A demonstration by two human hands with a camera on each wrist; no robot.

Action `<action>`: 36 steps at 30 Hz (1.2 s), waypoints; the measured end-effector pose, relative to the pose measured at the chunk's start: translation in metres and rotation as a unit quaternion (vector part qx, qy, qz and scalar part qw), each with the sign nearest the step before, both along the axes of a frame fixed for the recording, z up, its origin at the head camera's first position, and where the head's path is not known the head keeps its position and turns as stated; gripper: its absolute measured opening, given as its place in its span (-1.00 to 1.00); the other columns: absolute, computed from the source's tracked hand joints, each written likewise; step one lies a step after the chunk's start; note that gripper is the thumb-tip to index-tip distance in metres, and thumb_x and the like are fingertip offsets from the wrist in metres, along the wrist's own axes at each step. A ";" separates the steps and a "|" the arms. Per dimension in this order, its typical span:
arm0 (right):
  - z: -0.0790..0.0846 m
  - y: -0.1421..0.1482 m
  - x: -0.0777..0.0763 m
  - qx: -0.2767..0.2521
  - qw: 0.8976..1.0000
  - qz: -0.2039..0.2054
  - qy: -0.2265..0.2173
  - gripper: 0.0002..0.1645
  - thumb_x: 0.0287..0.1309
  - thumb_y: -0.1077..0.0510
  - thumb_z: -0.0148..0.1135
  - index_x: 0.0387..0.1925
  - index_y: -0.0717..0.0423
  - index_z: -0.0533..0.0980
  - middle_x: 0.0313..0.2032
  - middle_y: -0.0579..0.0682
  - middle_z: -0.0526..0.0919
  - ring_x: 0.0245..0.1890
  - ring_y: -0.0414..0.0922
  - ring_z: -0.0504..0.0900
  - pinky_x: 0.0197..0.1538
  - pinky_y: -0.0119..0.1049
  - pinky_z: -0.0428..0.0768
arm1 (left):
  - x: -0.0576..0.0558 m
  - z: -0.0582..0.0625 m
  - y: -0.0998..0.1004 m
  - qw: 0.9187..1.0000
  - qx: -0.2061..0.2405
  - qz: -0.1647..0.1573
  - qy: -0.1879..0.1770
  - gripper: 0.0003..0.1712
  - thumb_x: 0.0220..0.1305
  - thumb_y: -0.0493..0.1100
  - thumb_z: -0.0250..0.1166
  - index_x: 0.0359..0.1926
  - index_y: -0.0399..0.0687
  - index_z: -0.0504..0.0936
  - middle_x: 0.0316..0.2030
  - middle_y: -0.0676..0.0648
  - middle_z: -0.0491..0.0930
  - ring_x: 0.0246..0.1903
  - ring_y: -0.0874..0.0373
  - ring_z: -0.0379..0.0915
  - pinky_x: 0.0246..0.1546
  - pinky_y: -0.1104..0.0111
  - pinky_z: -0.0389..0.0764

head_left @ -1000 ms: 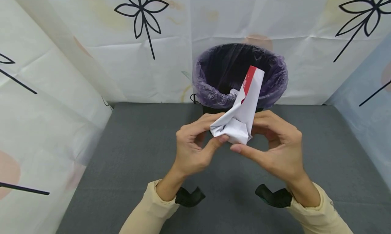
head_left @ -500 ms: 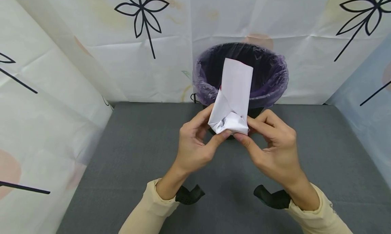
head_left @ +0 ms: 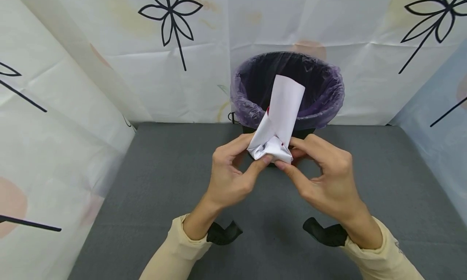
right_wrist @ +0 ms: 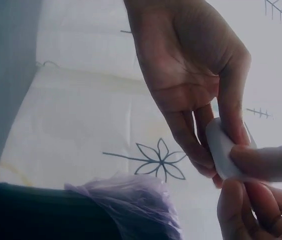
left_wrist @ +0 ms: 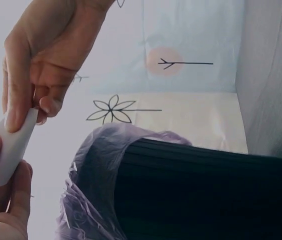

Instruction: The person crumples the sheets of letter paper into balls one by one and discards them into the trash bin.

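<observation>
A folded white paper packet [head_left: 286,99] stands up between both hands in the head view, leaning a little to the right, with a narrow bit of red at its left edge. Its lower end is crumpled and folded over. My left hand [head_left: 231,176] pinches the lower left corner, thumb in front and fingers behind. At the lower right corner, my right hand [head_left: 326,176] pinches it between thumb and index finger. Both thumb tips lie close together on the folded end. Each wrist view shows the white packet [left_wrist: 13,150] edge-on between the fingers of both hands.
A black bin [left_wrist: 206,190] with a purple plastic liner [head_left: 248,113] stands behind the hands, and the packet's top overlaps its opening. Grey cloth [head_left: 157,182] covers the surface below. White sheets with flower drawings [head_left: 109,81] hang at the back and sides.
The packet has turned, so its plain white face shows and the red stripe is mostly hidden. My right fingers have closed in on its lower right corner. It now leans right again slightly.
</observation>
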State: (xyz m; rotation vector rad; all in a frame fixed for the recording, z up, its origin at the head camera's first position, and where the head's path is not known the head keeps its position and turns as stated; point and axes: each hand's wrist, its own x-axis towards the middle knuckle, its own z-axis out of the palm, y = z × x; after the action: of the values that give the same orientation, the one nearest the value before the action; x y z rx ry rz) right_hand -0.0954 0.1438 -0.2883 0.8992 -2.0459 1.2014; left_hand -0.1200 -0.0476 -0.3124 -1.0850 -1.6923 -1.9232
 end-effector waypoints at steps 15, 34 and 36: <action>-0.003 0.001 -0.011 -0.088 0.975 0.109 -0.170 -0.14 -0.17 0.71 0.40 0.27 0.38 0.46 -0.43 0.08 0.49 -0.45 -0.15 0.53 -0.34 -0.43 0.63 | 0.002 -0.008 0.005 0.997 0.031 0.027 -0.070 -0.57 0.15 -0.63 0.33 0.08 -0.61 0.58 0.00 -0.41 0.64 -0.02 -0.09 0.60 0.06 0.12 0.62; -0.013 0.001 -0.019 -0.172 0.952 0.170 -0.186 -0.57 -0.05 0.62 0.41 -0.09 0.34 0.71 -0.40 0.06 0.61 -0.63 -0.16 0.50 -0.60 -0.38 0.52 | 0.007 -0.004 0.010 0.994 0.003 0.080 -0.076 -0.54 0.24 -0.53 0.33 0.18 -0.46 0.58 0.05 -0.30 0.66 0.01 0.02 0.65 0.06 0.16 0.64; -0.012 0.001 -0.018 -0.164 0.957 0.159 -0.180 -0.60 -0.06 0.65 0.39 -0.14 0.37 0.71 -0.42 0.06 0.56 -0.57 -0.15 0.51 -0.57 -0.39 0.54 | 0.007 -0.004 0.010 0.994 0.005 0.083 -0.077 -0.54 0.22 -0.53 0.34 0.17 -0.45 0.59 0.04 -0.30 0.66 -0.01 0.03 0.66 0.05 0.16 0.65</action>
State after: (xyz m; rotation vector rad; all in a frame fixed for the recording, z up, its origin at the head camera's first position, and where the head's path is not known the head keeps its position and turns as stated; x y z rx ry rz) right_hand -0.1132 0.1447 -0.3005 0.9172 -1.9253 1.9373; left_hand -0.1130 -0.0377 -0.3162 -0.7817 -1.7909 -1.9488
